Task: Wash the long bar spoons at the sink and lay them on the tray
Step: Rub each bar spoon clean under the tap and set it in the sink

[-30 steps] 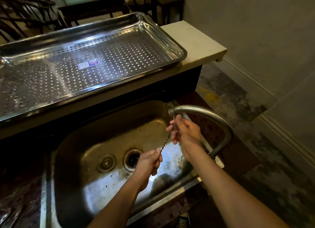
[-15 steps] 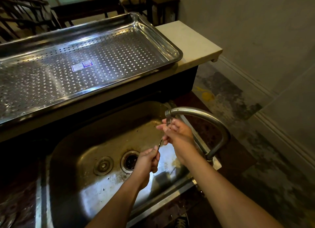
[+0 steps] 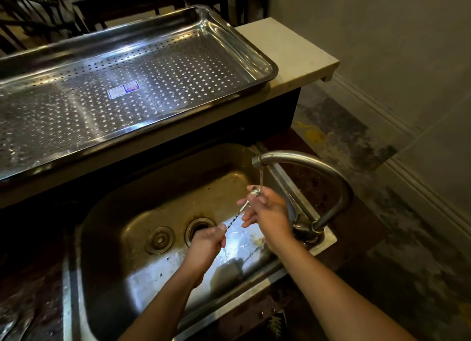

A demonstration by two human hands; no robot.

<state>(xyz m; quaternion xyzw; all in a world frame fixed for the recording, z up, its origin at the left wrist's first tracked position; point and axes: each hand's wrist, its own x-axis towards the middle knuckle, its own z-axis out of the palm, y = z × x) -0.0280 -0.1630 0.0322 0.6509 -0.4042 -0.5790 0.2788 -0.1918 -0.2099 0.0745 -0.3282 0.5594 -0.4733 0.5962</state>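
Since prev. frame, R hand (image 3: 267, 213) slid down-stem, baring bar spoon (image 3: 240, 209) bowl under faucet (image 3: 305, 159) stream. We see L hand (image 3: 206, 241) fingers clamped on lower stem; R fingers near-straight against upper stem. Axis: low-left to high-right. Tray (image 3: 254, 50) behind; L hand nearer.

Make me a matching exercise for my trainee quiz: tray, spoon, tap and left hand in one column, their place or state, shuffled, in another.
1 tray
2 spoon
3 tap
4 left hand

A running water
B grips the spoon's twisted stem
C on the ledge behind the sink
D held over the sink, bowl at the stream

Pairs: 1-C, 2-D, 3-A, 4-B
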